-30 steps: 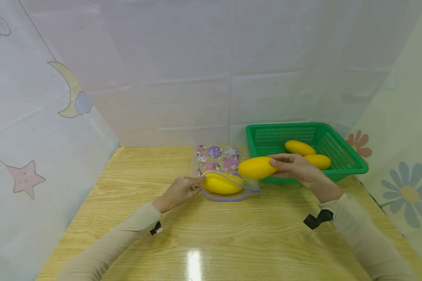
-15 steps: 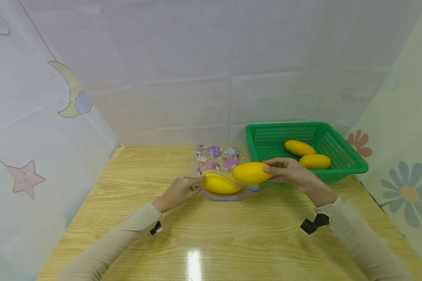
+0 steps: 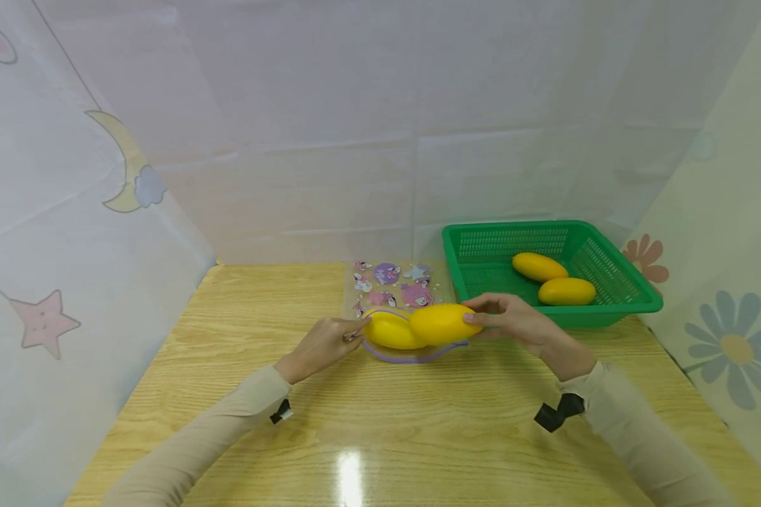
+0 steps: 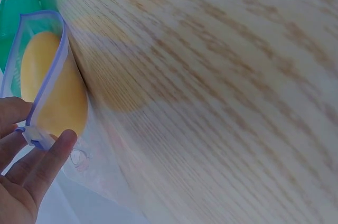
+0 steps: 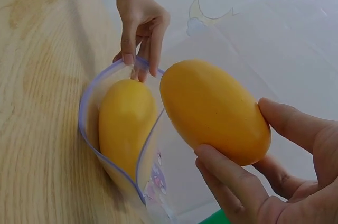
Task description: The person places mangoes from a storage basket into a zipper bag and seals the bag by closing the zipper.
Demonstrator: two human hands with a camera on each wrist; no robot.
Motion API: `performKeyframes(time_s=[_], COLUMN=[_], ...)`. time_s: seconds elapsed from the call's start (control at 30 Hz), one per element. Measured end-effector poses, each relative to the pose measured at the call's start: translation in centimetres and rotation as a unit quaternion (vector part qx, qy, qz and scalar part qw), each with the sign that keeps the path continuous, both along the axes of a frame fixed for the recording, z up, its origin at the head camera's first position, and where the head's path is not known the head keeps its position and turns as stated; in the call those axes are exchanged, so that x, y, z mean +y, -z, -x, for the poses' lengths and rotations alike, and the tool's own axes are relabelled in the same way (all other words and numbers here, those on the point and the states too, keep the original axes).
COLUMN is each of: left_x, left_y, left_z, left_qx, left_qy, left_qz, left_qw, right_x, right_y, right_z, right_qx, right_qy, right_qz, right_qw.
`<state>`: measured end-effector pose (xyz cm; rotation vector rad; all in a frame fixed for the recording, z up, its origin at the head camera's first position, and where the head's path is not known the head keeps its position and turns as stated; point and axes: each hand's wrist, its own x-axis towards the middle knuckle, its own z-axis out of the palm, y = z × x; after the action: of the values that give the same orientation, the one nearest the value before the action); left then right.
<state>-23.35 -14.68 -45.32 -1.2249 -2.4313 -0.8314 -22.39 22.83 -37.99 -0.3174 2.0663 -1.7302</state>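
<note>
A clear zip bag [image 3: 380, 278] with cartoon prints and a purple zip edge lies on the table, its mouth spread apart. One yellow mango [image 5: 127, 123] rests inside, just behind the opening. My left hand [image 3: 323, 345] pinches the bag's left corner by the zip, as the left wrist view also shows, with the bag's edge [image 4: 47, 76] between thumb and fingers. My right hand [image 3: 526, 331] grips a second mango [image 3: 442, 324] by its right end. This mango hangs at the bag's mouth, partly covering the bagged one in the head view; the right wrist view shows them apart.
At the back right stands a green plastic basket [image 3: 634, 296] with two more mangoes, one farther back [image 3: 539, 267] and one nearer [image 3: 567, 291]. A printed sheet [image 3: 323, 197] rises behind the wooden table [image 3: 260, 436].
My right hand has carried its mango left and slightly down, from beside the basket to the bag's mouth. The left hand and the bag stay where they were.
</note>
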Motion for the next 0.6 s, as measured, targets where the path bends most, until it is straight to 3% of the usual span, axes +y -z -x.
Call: performKeyframes(time_s=[0.27, 0.6], left_x=[0.0, -0.1], left_y=[0.0, 0.1], left_z=[0.0, 0.1], left_qx=[-0.016, -0.015], left_qy=[-0.01, -0.007], left_qz=[0.008, 0.004], left_qw=[0.9998, 0.9999], right_x=[-0.9, -2.4], right_y=[0.7, 1.2], right_z=[-0.2, -1.2], right_qx=[-0.011, 0.013], right_qy=[0.0, 0.004], right_qz=[0.019, -0.013], right_qw=[0.9998, 0.9998])
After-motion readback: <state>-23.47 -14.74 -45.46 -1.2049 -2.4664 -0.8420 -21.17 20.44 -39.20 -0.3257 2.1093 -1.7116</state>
